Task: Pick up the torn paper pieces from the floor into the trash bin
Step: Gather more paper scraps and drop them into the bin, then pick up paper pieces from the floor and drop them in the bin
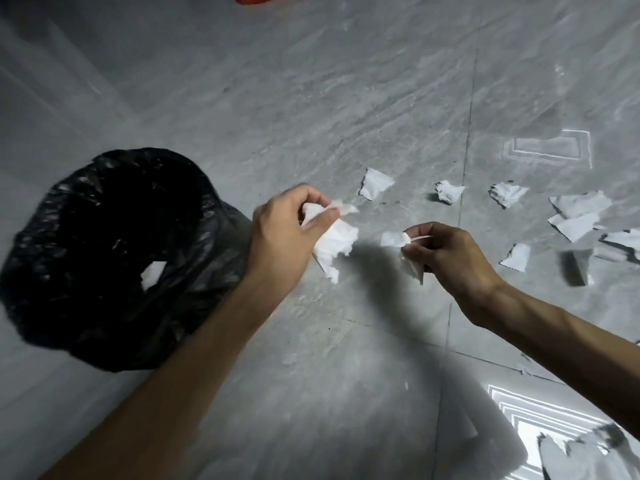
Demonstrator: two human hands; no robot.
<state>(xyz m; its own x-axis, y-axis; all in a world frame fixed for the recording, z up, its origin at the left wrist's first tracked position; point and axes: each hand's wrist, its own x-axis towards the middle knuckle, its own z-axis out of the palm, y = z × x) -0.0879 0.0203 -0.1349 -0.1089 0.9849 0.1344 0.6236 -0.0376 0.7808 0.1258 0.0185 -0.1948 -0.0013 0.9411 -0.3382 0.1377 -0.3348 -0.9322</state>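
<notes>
Now both my hands loaded: left hand (287, 233) grip pinching crumpled white torn paper wad (334, 247), right hand (446, 256) pinching smaller scrap (393, 239). Black-lined round trash bin (104, 258) just left of left hand; I carry over opening before releasing. More scraps (375, 183) lie right of bin on grey tile floor (311, 98).

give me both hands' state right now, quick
Left hand: closed on crumpled white torn paper pieces.
Right hand: closed on a smaller white torn paper scrap.

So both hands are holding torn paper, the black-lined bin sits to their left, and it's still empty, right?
Not empty: the head view shows a white paper piece already inside the bin. The rest holds: left hand and right hand both grip paper.
</notes>
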